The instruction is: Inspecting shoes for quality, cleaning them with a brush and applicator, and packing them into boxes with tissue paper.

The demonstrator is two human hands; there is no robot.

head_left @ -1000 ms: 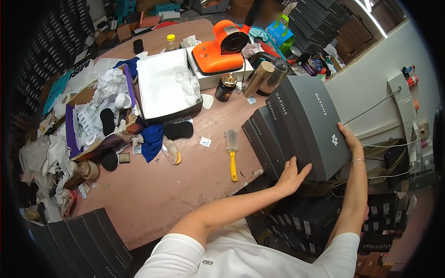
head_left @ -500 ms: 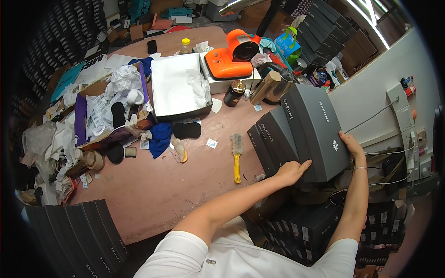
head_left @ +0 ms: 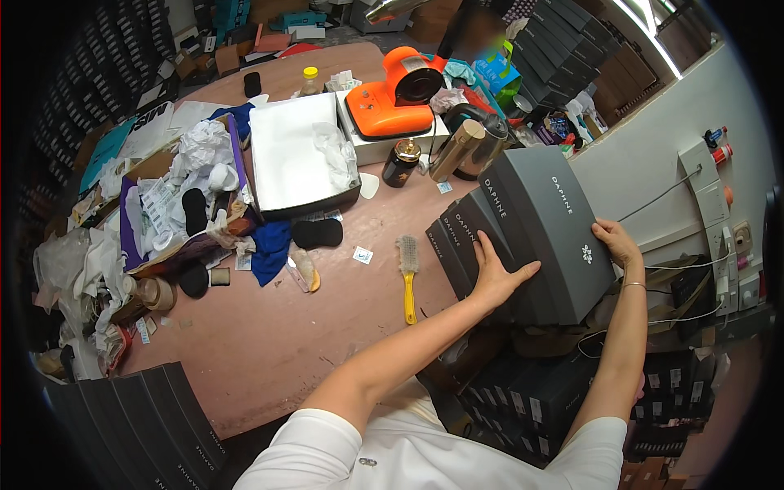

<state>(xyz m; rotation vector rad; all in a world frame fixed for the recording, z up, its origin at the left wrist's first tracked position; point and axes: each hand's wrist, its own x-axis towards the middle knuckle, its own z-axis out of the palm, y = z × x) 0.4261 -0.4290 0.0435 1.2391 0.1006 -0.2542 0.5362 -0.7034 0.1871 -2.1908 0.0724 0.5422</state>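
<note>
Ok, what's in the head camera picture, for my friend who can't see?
A person in a white shirt has their left hand and right hand on dark grey boxes stacked at the right edge of the table. A yellow-handled brush lies beside them; across the table are an open white-lined box, an orange machine and a purple-edged box of crumpled paper.

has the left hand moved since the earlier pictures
Yes: against the yellow-handled brush, the left hand has moved up the picture and slightly left.
</note>
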